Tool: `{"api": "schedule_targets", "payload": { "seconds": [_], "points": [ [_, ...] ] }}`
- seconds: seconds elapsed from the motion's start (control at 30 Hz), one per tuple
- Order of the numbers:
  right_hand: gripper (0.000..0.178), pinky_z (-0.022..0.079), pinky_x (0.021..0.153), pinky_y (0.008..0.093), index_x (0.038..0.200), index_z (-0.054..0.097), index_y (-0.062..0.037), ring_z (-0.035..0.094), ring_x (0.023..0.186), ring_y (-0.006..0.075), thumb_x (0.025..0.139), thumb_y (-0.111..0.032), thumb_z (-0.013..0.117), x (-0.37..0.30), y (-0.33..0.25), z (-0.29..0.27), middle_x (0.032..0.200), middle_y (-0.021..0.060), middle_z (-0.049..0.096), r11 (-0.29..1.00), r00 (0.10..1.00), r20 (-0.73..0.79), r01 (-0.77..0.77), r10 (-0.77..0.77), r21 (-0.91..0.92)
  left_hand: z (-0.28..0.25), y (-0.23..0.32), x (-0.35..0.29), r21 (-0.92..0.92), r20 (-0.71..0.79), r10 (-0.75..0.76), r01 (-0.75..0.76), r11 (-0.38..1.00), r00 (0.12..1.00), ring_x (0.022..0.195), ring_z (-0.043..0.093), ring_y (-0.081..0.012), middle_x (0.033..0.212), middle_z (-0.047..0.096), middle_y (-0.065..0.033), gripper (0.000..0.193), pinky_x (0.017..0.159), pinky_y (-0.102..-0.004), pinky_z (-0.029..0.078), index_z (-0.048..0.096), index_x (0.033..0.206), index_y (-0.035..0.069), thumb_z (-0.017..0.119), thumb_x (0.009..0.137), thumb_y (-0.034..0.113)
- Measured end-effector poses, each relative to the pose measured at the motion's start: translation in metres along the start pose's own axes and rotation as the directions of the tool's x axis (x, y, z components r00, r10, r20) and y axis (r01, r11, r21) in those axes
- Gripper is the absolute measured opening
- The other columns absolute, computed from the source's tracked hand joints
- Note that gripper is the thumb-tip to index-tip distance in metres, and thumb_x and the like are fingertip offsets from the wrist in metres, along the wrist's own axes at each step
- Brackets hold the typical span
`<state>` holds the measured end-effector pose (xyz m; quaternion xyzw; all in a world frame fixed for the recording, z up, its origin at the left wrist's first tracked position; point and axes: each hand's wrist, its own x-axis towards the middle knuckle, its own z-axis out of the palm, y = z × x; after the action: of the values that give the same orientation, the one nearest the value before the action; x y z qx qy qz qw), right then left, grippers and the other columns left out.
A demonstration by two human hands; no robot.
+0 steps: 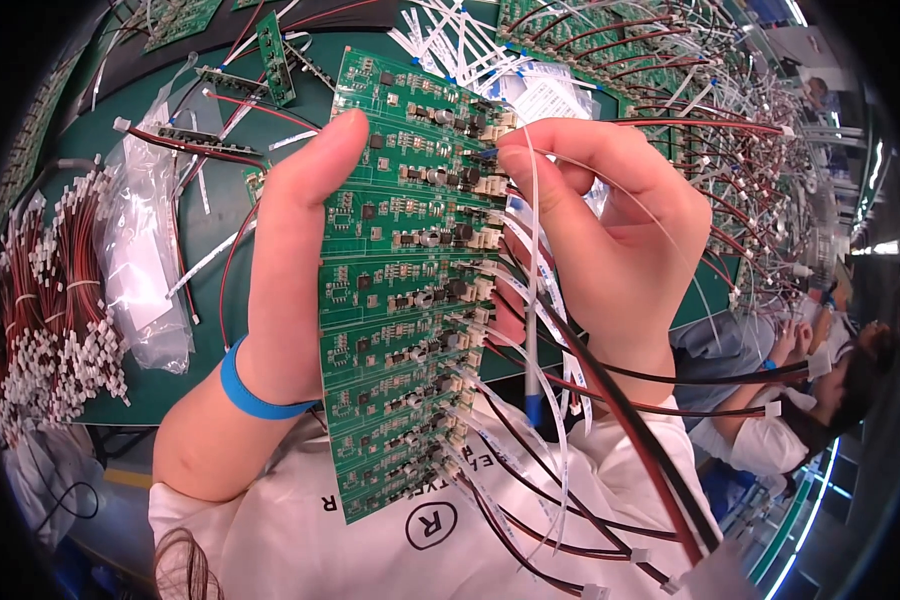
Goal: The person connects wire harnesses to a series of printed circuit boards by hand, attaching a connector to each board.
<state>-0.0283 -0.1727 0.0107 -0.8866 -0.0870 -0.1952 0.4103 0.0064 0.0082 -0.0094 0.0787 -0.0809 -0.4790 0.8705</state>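
Green bench point(145, 392) beyond a raised circuit-board panel point(400, 290)

Bundled red-and-black leads point(82, 275) and a clear plastic bag point(150, 240) lie left of the panel, which is held up before the wearer's shirt point(370, 560). The left hand point(292, 205) clasps it, thumb on the front face, fingers behind. At its upper right edge, the right hand point(625, 210) pinches thumb against forefinger by a small blue cable end point(487, 154). Seating that end looks like the step in hand; the next move probably calls for straight alignment and a gentle push. Past the panel's top lie white flat cables point(445, 42); upper right of it, more boards point(620, 52); farther right, another person point(785, 430).
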Motion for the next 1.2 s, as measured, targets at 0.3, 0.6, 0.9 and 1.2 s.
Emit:
{"api": "schedule_targets", "payload": {
  "seconds": [0.3, 0.6, 0.9, 1.2],
  "points": [
    [0.01, 0.039, 0.062, 0.0172, 0.087, 0.066, 0.0031, 0.051, 0.065, 0.0042, 0.077, 0.004, 0.068, -0.002, -0.001, 0.001, 0.079, 0.0028, 0.064, 0.998, 0.999, -0.046, 0.02, -0.023, -0.057, 0.002, -0.003, 0.001, 0.049, -0.068, 0.031, -0.028, 0.998, 0.997, 0.098, 0.061, -0.0202, 0.113, 0.06, -0.0129, 0.041, 0.086, -0.0333, 0.05, 0.052, 0.12, 0.004, 0.037, 0.096, 0.033],
    [0.011, 0.037, 0.062, 0.0169, 0.086, 0.066, 0.0027, 0.049, 0.063, 0.0042, 0.076, 0.007, 0.067, -0.001, 0.002, -0.001, 0.079, 0.0019, 0.063, 0.997, 0.997, -0.03, 0.075, -0.075, -0.028, 0.005, -0.007, 0.001, 0.095, -0.139, 0.06, -0.047, 0.994, 0.988, 0.1, 0.06, -0.022, 0.115, 0.058, -0.0142, 0.042, 0.087, -0.0344, 0.05, 0.05, 0.122, 0.004, 0.037, 0.096, 0.033],
    [0.012, 0.037, 0.062, 0.0183, 0.084, 0.066, 0.0004, 0.048, 0.064, 0.0056, 0.073, 0.005, 0.07, -0.001, -0.003, -0.005, 0.076, 0.0009, 0.062, 0.991, 0.999, -0.001, 0.051, -0.051, -0.12, 0.006, -0.007, 0.0, 0.141, -0.211, 0.079, -0.05, 0.989, 0.974, 0.101, 0.059, -0.0237, 0.118, 0.057, -0.0154, 0.043, 0.088, -0.0355, 0.049, 0.049, 0.123, 0.003, 0.036, 0.096, 0.033],
    [0.014, 0.036, 0.06, 0.0192, 0.081, 0.066, -0.0036, 0.048, 0.062, 0.0082, 0.071, 0.004, 0.071, 0.004, -0.004, -0.007, 0.067, -0.0016, 0.057, 0.959, 0.978, 0.073, 0.206, -0.195, -0.195, 0.009, -0.009, 0.01, 0.194, -0.278, 0.102, -0.048, 0.98, 0.955, 0.103, 0.059, -0.0254, 0.12, 0.055, -0.0167, 0.044, 0.089, -0.0366, 0.049, 0.047, 0.125, 0.002, 0.036, 0.096, 0.033]
  ]
}}
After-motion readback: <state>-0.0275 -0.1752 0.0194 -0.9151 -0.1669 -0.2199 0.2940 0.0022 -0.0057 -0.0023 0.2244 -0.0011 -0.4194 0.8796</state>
